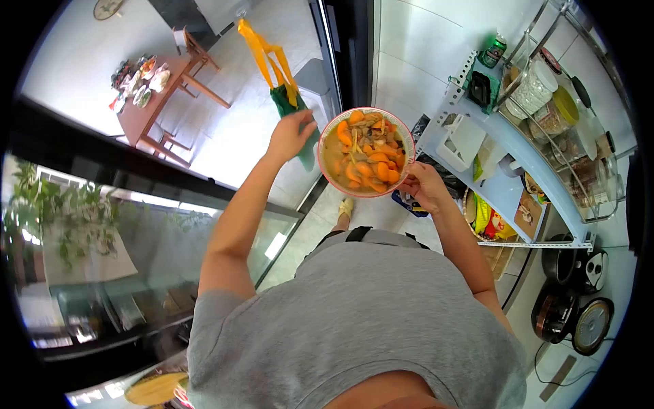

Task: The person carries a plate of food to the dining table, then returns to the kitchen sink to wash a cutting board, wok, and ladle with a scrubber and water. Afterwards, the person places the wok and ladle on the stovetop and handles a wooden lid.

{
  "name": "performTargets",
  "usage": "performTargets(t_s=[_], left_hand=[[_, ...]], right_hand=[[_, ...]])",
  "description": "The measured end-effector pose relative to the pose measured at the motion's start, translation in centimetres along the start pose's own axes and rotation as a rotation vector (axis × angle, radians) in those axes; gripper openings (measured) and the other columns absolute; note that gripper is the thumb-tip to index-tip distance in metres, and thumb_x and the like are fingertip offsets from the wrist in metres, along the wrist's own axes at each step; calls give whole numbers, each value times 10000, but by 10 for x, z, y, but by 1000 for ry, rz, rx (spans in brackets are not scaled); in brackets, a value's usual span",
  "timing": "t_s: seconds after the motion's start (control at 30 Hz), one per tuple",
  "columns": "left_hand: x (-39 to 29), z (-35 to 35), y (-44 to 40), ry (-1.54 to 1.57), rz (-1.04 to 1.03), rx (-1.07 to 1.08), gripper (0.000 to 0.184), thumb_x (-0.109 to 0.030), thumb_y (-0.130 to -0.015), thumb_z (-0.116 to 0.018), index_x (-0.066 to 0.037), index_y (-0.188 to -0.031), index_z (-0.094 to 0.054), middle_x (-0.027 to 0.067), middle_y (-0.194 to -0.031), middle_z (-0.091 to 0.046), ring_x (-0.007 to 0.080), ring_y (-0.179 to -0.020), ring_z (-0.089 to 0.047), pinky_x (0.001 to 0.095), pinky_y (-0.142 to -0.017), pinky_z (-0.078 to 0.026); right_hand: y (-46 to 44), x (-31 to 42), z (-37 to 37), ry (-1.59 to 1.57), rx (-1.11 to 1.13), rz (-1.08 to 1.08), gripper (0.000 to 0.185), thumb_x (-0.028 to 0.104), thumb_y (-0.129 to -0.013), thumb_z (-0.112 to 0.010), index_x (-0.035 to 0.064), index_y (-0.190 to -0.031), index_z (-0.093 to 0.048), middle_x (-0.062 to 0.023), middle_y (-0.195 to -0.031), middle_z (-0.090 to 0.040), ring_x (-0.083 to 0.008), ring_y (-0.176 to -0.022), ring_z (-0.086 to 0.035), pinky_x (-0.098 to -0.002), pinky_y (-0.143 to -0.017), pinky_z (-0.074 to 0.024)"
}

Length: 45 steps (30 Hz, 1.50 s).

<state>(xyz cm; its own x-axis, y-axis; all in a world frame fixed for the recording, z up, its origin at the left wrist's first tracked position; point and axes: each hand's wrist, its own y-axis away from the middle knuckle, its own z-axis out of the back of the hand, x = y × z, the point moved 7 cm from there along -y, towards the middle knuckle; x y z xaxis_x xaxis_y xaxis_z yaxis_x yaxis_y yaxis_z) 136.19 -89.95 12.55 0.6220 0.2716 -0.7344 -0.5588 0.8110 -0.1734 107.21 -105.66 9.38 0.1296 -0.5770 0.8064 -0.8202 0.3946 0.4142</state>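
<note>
- In front of the grey shirt (368,293), the bowl (366,195) is held up over the floor (296,245), looking near level.
- At the bowl's right edge, toward its near side, the right hand (426,185) has its fingers closed narrow on the rim.
- Off the bowl's left edge, the left hand (291,138) is raised with its fingers loosely bent and parted, seen gripping nothing; whether a fingertip touches the rim, I cannot tell.
- Inside the bowl, orange chunks (381,170) and brownish pieces (371,125) lie in a yellowish liquid, most heaped toward the right edge.
- Beyond the left hand, the green bag (285,102) hangs by its orange handles, its lower part partly hidden by the hand.
- To the right, a light blue shelf (531,170) carries a white basket (462,141) toward its left edge; a green can (493,51) stands near its far end.
- Along the shelf's right side, a metal rack holds lidded jars (533,88).
- Near the lower right, a dark pot (558,262) is just beside the shelf's near edge.
- At the far left, a brown table (151,105) carries bags and food toward its far left corner.
</note>
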Motion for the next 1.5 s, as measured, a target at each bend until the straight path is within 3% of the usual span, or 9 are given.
performTargets(t_s=[0.1, 0.37, 0.5, 0.53, 0.63, 0.67, 0.93, 1.1, 1.5], left_hand=[[-19, 12, -74, -381, -201, -97, 383, -222, -880, -627, -22, -1206, -594, 160, -1059, -669, 362, -968, -631, 415, -900, -499], [-8, -9, -276, -1127, -705, -113, 428, -149, -869, -569, -60, -1287, -555, 84, -1399, -502, 215, -1385, -359, 390, -1166, -240], [-5, -31, -333, -1362, -891, -102, 402, -132, -877, -506, -57, -1264, -581, 56, -1381, -521, 208, -1388, -354, 406, -1189, -179], [-5, -35, -344, -1358, -982, -172, 337, -150, -864, -521, -62, -1164, -646, 57, -1265, -594, 216, -1318, -428, 418, -1187, -189], [13, -52, -377, -1438, -807, 102, 255, -163, -852, -536, -68, -1025, -699, 55, -1112, -643, 214, -1206, -500, 409, -1184, -201], [17, -55, -378, -1382, -903, -11, 203, -157, -833, -557, -75, -925, -718, 55, -1025, -645, 213, -1117, -530, 404, -1180, -211], [16, -56, -370, -1257, -728, -42, 192, -129, -809, -560, -86, -897, -725, 52, -1036, -645, 213, -1140, -526, 357, -1130, -269], [17, -41, -341, -1155, -799, -183, 183, -125, -784, -555, -63, -871, -704, 55, -1016, -645, 189, -1117, -533, 349, -1108, -294], [22, 9, -227, -1044, -628, -73, 145, -118, -755, -569, -61, -852, -661, 35, -943, -594, 193, -1076, -532, 301, -1096, -299]], right_hand=[[-23, 11, 0, -6, -21, 30, 303, 163, -887, -561, -45, -1107, -578, -141, -1027, -664, -222, -913, -665, -354, -854, -551], [-80, 30, -2, -76, -136, 100, 363, 178, -883, -578, -33, -1178, -580, -125, -1108, -653, -214, -964, -656, -372, -876, -534], [-95, 40, -11, -113, -179, 140, 390, 169, -892, -567, -41, -1220, -565, -123, -1145, -646, -224, -1022, -645, -381, -904, -526], [-99, 43, -13, -120, -195, 145, 390, 169, -892, -567, -41, -1220, -565, -123, -1145, -646, -224, -1022, -645, -381, -904, -526], [-106, 44, -11, -151, -258, 144, 384, 151, -899, -552, -57, -1221, -556, -130, -1162, -638, -233, -1036, -642, -381, -912, -527], [-112, 43, -6, -152, -249, 154, 383, 145, -902, -546, -63, -1224, -551, -134, -1168, -635, -236, -1035, -644, -382, -912, -528], [-126, 56, -3, -189, -266, 158, 374, 125, -906, -531, -73, -1224, -537, -145, -1136, -646, -233, -1005, -657, -381, -895, -536], [-143, 56, 15, -147, -211, 100, 368, 110, -895, -541, -68, -1216, -536, -145, -1092, -659, -223, -978, -662, -376, -879, -544], [-178, 74, 10, -61, -76, 34, 363, 136, -894, -539, -52, -1204, -556, -136, -1103, -656, -213, -957, -660, -360, -886, -536]])
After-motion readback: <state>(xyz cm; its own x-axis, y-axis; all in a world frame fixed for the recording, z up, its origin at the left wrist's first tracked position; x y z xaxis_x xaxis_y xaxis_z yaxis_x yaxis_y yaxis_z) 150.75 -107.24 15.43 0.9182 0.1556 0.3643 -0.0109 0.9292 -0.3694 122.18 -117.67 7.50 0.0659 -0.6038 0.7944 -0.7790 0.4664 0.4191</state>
